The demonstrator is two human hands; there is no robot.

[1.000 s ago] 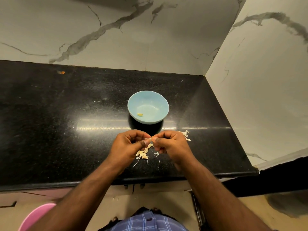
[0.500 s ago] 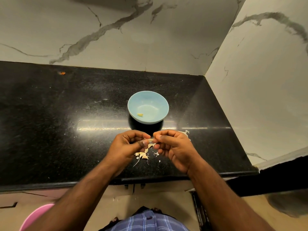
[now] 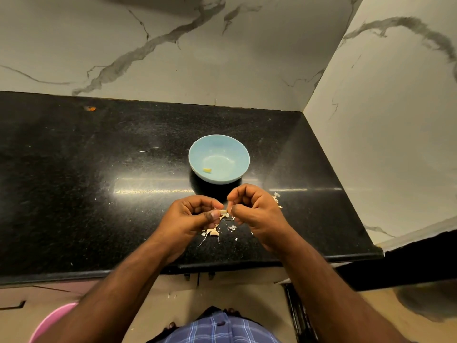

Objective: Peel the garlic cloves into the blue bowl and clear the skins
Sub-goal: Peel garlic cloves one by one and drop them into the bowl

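A clove [image 3: 223, 211] is pinched between the thumb and curled fingers of the left hand [image 3: 191, 216], just above the black surface [image 3: 74, 181] and just short of the bowl [image 3: 219, 158]. The right hand [image 3: 256, 211] is held close against it, its fingers curled and its thumb tip set at the clove's end; whether a strip of skin is gripped there cannot be told. The peeling step is judged to be in hand. One peeled clove [image 3: 207, 170] is seen lying in the bowl, so the task is taken to be at an early stage. Loose skins [image 3: 214, 232] are scattered on the surface under the hands, and a few more [image 3: 277, 198] lie just right of the right hand. For the next move, the remaining skin is probably to be pulled away and let fall among the scraps, and the bare clove is then to be carried forward over the rim and dropped in. The skins remain to be gathered afterwards.
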